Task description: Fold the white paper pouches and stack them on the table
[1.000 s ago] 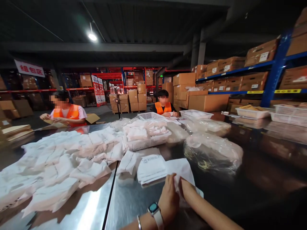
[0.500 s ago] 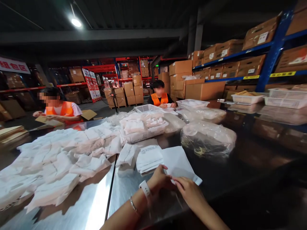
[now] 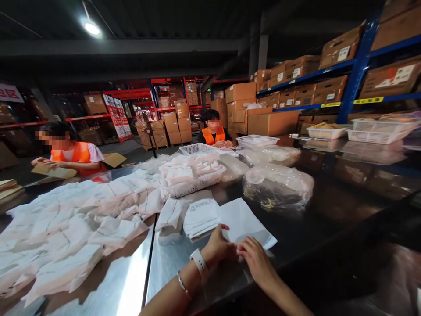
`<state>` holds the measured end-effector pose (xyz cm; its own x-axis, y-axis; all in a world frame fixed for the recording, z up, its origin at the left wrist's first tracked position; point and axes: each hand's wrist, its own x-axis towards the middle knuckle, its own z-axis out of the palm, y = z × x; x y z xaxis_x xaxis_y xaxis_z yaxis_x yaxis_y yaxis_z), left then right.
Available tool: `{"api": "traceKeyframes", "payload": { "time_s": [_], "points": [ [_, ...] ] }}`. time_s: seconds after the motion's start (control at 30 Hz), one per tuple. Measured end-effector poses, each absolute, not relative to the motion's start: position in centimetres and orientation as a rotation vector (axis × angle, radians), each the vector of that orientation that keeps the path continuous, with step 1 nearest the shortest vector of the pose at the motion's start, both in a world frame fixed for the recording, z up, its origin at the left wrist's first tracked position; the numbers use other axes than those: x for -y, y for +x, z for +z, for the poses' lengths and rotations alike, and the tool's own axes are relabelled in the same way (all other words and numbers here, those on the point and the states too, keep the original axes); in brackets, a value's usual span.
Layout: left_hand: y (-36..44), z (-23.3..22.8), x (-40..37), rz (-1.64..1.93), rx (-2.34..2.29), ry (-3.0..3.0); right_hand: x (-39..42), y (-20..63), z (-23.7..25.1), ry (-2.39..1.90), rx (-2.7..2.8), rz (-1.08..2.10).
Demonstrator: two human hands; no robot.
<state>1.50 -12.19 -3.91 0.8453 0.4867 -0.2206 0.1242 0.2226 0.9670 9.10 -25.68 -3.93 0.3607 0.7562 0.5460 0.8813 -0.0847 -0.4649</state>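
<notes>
My left hand [image 3: 219, 246], with a white watch and a bracelet on the wrist, is closed, its thumb and fingertips meeting those of my right hand [image 3: 255, 260]. The right hand is pinched too. Whatever lies between the fingertips is too small to make out. Just beyond them a plain white sheet [image 3: 246, 221] lies flat on the dark tabletop, its near edge partly covered by the hands. To the left of the sheet sits a stack of folded white bags [image 3: 201, 216] with grey print. Another white bag [image 3: 169, 213] lies left of that stack.
Many white packages [image 3: 82, 219] are heaped at left. A white basket [image 3: 194, 186] of packages stands ahead, with a clear plastic bag [image 3: 279, 186] to its right. Two people in orange vests, one at left [image 3: 77, 156] and one across the table [image 3: 213, 135], work with their hands.
The view has turned slightly right. My right-hand fingers have curled in more against the left fingertips. The person at left has lowered the cardboard piece a little.
</notes>
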Motion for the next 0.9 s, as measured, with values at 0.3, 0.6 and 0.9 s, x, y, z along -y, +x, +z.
{"api": "traceKeyframes", "payload": {
  "time_s": [0.3,0.6,0.9],
  "points": [
    [1.1,-2.4,13.8,0.274,-0.539,1.457,38.1,18.4,-5.6,-1.851,0.714,-0.438],
    [1.4,-3.5,13.1,0.229,-0.584,1.359,28.4,9.9,-3.5,-1.819,1.500,-0.263],
    [2.2,-5.2,12.2,0.258,-0.565,1.323,26.6,8.8,-4.2,-1.969,1.569,-0.326]
  ]
}}
